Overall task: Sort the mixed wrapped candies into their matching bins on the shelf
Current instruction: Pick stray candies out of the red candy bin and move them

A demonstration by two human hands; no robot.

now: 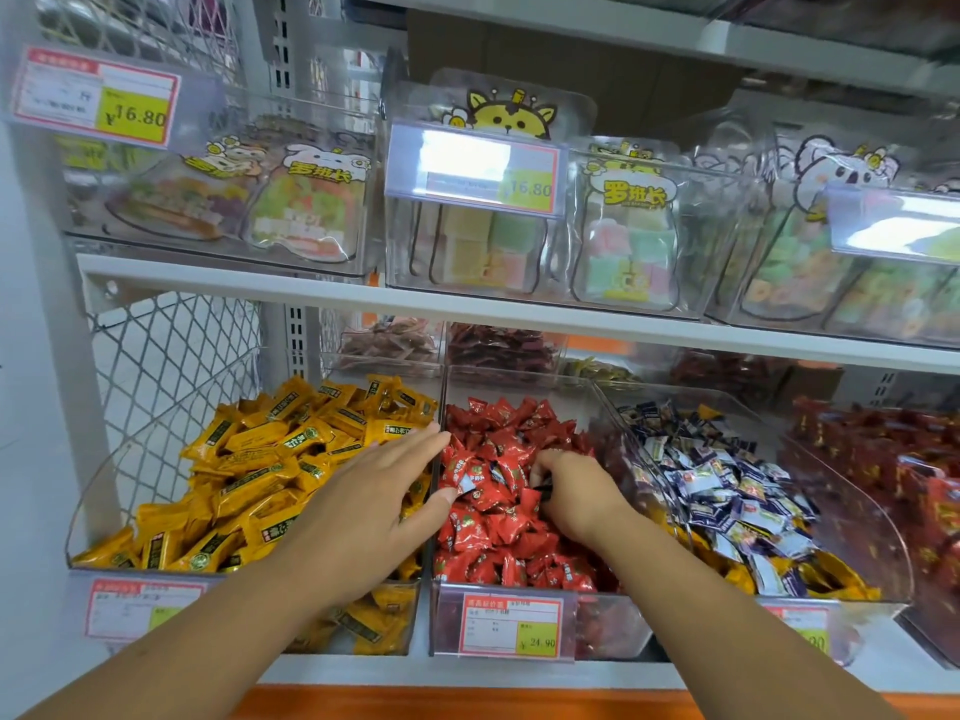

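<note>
Both hands work the red bin (608,626): my left hand (374,491) lies flat, fingers straight, holding the pile back; my right hand (571,496) curls in, apparently pinching a dark stray (544,492) among the reds.

Left bin: yellow candies (249,475), orange-yellow wrappers with dark green labels and a round green seal.

Middle bin: red candies (498,532), glossy red with small white and green print. A few white-and-navy strays (470,480) lie among them.

A dark wrapper (544,492) shows at the fingers of the right hand (576,504).

Next bin: navy-and-white candies (727,491), with orange-yellow pieces (831,579) at the front.

Far right: dark red packs (914,491) with yellowish print.

Price tag (511,625): red border, white field, yellow price block.

Shelf board (311,293): white. Base strip (467,704): orange.

Upper bags (628,241): clear, holding pastel green, pink and yellow cubes. A yellow cartoon animal (511,114) has black outlines.
</note>
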